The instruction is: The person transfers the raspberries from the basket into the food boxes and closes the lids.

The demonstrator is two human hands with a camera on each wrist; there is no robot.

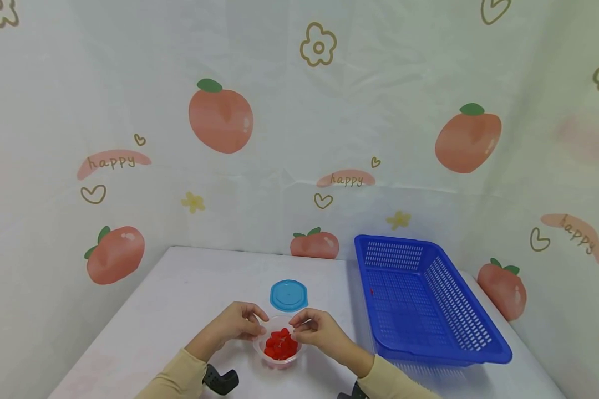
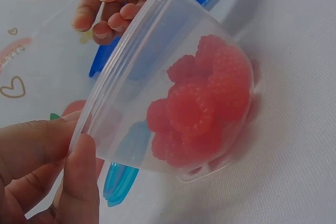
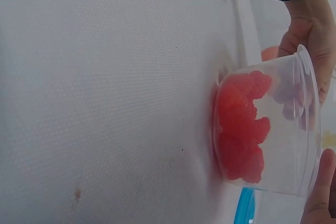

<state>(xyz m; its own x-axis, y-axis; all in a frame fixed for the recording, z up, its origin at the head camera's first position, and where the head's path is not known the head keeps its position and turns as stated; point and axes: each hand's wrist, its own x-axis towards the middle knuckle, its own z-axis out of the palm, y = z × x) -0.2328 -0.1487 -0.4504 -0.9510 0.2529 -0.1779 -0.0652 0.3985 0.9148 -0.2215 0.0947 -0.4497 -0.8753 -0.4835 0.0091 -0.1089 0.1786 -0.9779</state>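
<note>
A clear round plastic bowl (image 1: 278,364) stands on the white table, holding several red raspberries (image 1: 280,344). My left hand (image 1: 238,321) is at its left rim. In the left wrist view, that hand's thumb (image 2: 83,179) and forefinger pinch the rim of the bowl. My right hand (image 1: 319,331) is by the right side of the rim, its fingers loosely bent. In the left wrist view, the right hand (image 2: 118,3) shows behind the rim with nothing clear in its fingers. A blue lid (image 1: 289,295) lies flat just behind the bowl.
A large blue plastic basket (image 1: 431,357) with slotted walls stands on the right of the table (image 1: 189,288). A small red bit (image 1: 371,292) shows at its left wall. Behind hangs a printed curtain (image 1: 279,111). Black wrist gear (image 1: 222,380) sits under the left sleeve.
</note>
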